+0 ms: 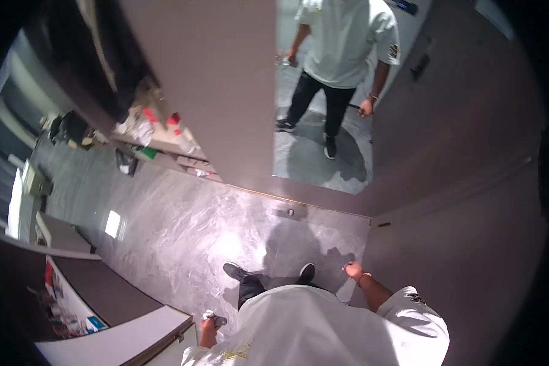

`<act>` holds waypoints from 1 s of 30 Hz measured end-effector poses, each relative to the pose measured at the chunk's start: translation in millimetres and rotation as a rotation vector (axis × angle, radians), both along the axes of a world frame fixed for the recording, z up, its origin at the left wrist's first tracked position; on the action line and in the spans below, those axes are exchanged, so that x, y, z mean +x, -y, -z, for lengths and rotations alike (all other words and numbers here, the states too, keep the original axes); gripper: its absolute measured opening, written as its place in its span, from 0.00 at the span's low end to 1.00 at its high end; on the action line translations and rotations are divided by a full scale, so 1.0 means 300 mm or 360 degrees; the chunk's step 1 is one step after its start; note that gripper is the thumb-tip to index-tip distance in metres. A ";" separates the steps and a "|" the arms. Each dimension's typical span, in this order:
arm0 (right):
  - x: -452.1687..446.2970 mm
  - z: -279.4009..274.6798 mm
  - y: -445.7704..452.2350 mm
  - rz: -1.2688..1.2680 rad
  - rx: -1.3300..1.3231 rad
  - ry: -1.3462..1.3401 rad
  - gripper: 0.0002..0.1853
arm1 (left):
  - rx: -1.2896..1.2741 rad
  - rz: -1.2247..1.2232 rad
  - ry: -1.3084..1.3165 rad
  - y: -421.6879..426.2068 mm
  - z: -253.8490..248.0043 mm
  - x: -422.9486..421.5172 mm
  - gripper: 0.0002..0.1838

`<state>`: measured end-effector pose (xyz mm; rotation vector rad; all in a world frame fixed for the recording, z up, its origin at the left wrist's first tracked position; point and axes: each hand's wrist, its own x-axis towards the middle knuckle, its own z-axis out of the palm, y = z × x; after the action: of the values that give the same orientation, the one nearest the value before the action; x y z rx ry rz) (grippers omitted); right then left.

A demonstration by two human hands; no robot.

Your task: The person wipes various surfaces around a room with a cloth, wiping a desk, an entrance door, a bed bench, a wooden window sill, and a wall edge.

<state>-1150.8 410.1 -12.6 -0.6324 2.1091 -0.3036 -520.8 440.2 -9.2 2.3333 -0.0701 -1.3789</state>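
Note:
My left hand [207, 332] is low beside the drawer unit, closed around a crumpled grey-and-white cloth [215, 318]. On the other side, my right hand [354, 270] hangs near the dark panel with its fingers closed. What it grips is mostly hidden here, but the tall mirror [323, 152] shows a thin dark stick-like thing [353, 107] in that hand. A bracelet [364, 277] circles my right wrist. Ahead of me, the mirror reflects my white shirt, dark trousers and both hands at my sides.
A small round stopper [291, 212] sits on the shiny grey floor [183, 226] near the mirror panel. Open shelves [165, 143] with mixed items stand to the left. A unit with a pulled-out drawer [119, 335] is at lower left. A dark panel [457, 244] rises on the right.

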 end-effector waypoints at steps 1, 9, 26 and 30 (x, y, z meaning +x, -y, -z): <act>0.053 -0.023 0.072 0.0013 -0.0048 0.0140 0.07 | -0.0306 -0.0276 -0.0409 -0.077 0.018 0.057 0.12; 0.639 -0.101 0.561 -0.0370 -0.0240 0.0396 0.07 | -0.0230 -0.0287 -0.0544 -0.109 0.094 0.412 0.14; 0.650 0.721 0.965 -0.3393 0.0352 -0.0662 0.14 | -0.0414 -0.0069 -0.0016 0.691 -0.103 0.970 0.10; 1.342 0.026 1.377 -0.1276 -0.0398 -0.0173 0.10 | -0.0080 -0.0258 0.0144 0.604 -0.039 1.054 0.11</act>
<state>-748.2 -3.2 -20.5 -1.5952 1.7521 -0.0740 -204.5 259.0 2.6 2.3036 0.0556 -1.1809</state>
